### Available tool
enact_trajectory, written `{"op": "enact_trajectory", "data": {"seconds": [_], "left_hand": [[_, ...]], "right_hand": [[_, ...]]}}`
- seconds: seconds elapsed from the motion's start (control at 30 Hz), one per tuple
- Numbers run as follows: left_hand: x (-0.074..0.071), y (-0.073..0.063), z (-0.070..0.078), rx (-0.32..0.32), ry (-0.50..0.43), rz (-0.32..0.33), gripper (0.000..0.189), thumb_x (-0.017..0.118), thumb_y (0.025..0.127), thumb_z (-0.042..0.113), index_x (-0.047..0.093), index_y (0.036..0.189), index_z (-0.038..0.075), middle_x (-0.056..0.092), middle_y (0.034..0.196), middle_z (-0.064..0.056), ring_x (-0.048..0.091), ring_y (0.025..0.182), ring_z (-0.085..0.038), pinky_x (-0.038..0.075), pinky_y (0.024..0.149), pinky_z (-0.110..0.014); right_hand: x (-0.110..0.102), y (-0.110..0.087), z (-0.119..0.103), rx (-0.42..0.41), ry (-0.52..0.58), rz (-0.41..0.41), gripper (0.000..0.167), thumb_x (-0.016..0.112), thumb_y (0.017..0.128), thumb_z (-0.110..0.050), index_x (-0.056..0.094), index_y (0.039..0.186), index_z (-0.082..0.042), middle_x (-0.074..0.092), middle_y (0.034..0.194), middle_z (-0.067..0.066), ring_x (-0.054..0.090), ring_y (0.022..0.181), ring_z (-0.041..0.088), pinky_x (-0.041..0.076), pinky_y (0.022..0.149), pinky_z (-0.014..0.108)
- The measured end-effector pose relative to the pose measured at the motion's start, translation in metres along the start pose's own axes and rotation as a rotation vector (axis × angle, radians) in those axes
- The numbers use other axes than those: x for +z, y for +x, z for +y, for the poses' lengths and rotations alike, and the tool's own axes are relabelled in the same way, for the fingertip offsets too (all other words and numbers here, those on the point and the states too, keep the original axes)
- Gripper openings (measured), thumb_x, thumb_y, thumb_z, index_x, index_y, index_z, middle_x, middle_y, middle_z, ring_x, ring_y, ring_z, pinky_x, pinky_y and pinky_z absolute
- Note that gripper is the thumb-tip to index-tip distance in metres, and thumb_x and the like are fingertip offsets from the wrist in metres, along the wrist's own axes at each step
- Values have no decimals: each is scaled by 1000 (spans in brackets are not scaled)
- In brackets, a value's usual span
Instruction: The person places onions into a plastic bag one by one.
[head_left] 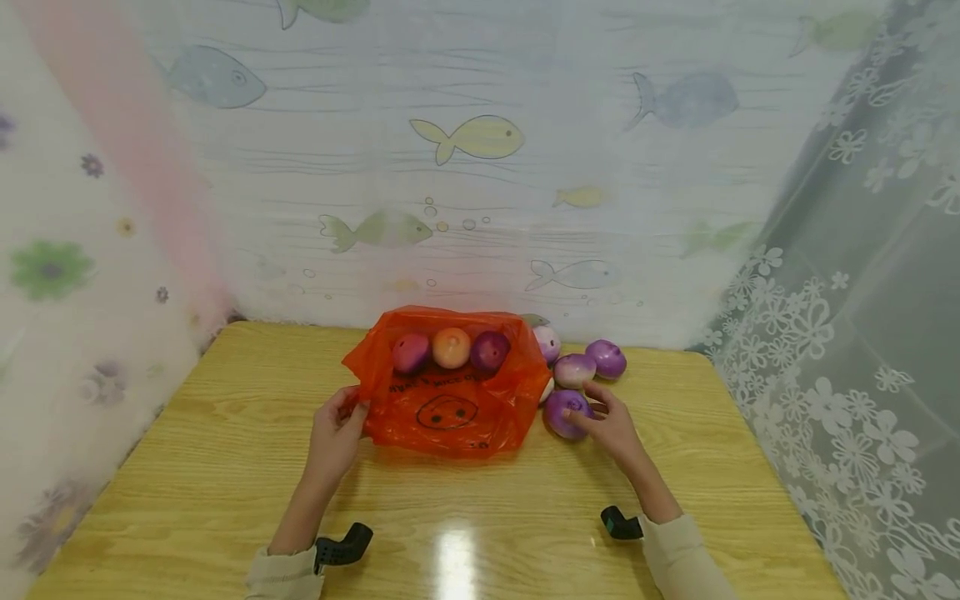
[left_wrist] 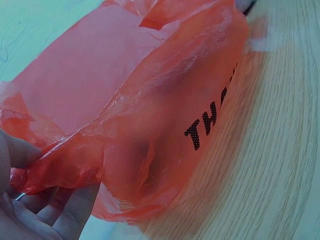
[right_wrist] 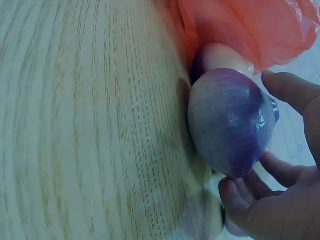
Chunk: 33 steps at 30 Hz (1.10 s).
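An orange-red plastic bag (head_left: pixel 450 433) with black print lies with its mouth spread. Inside it, a pinkish onion (head_left: pixel 411 353), a yellow-orange onion (head_left: pixel 452 347) and a purple onion (head_left: pixel 491 351) sit in a row. My left hand (head_left: pixel 337 429) pinches the bag's left edge, and the film bunches between thumb and fingers (left_wrist: pixel 80 207) in the left wrist view. Right of the bag, my right hand (head_left: pixel 611 421) spreads thumb and fingers around a purple-and-white onion (right_wrist: pixel 230 122). Its fingertips are at the onion's side, while the thumb tip stands slightly off the skin.
Behind the right hand, a pale purple onion (head_left: pixel 574 371), a purple onion (head_left: pixel 606 358) and a whitish onion (head_left: pixel 548 343) cluster beside the bag. The wooden table (head_left: pixel 225 467) meets a fish-print curtain (head_left: pixel 480 250) at its back edge; a lacy curtain (head_left: pixel 847 400) hangs on the right.
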<state>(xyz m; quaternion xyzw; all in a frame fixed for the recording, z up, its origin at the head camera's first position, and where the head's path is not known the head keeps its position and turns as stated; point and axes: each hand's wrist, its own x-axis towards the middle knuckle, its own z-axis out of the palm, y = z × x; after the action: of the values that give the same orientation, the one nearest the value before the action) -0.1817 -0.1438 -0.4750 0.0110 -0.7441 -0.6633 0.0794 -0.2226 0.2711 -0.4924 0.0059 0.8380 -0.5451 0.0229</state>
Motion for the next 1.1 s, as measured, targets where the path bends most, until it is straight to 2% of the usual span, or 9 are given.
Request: {"op": "enact_trajectory", "data": {"seconds": [0.2,0.47,0.8,1.0,1.1], "left_hand": [[1,1,0,-4,5,-4,29,47,106,5,56,131,-8,61,121,-29,64,84,-3,57,71,-19],[2,1,0,-16,7,-7,30,47,106,5,56,132,-7,61,121,-29,64,85,-3,57,71,-19],[1,1,0,-20,19,-8,30,47,107,5,56,133,-6,61,122,-28,63,85,-4,57,72,-19],[-1,1,-1,-10,29,-8,30,47,107,5,56,133,-7,61,123,-29,63,85,-3,57,72,-19],[-2,1,-1,-19,34,-6,30,47,107,6,56,133,-6,60,124,-28,63,85,-3,56,71,-19]], "right_hand": [[-1,-1,2,7,-43,-18,69,72,94,-13,39,151,6,44,148,31,50,132,46,45,109,53],[-1,-4,3,19,-76,-60,68,74,94,-19,43,148,5,51,142,30,54,128,43,51,102,46],[2,-7,8,27,-65,-27,66,80,89,-22,51,144,-1,57,135,23,63,114,32,55,89,31],[1,-9,5,19,-83,-29,65,83,85,-22,55,140,0,58,134,23,63,111,33,57,83,30],[1,-12,2,42,-80,-28,65,84,84,-21,56,139,-1,57,135,22,62,112,33,57,82,30]]}}
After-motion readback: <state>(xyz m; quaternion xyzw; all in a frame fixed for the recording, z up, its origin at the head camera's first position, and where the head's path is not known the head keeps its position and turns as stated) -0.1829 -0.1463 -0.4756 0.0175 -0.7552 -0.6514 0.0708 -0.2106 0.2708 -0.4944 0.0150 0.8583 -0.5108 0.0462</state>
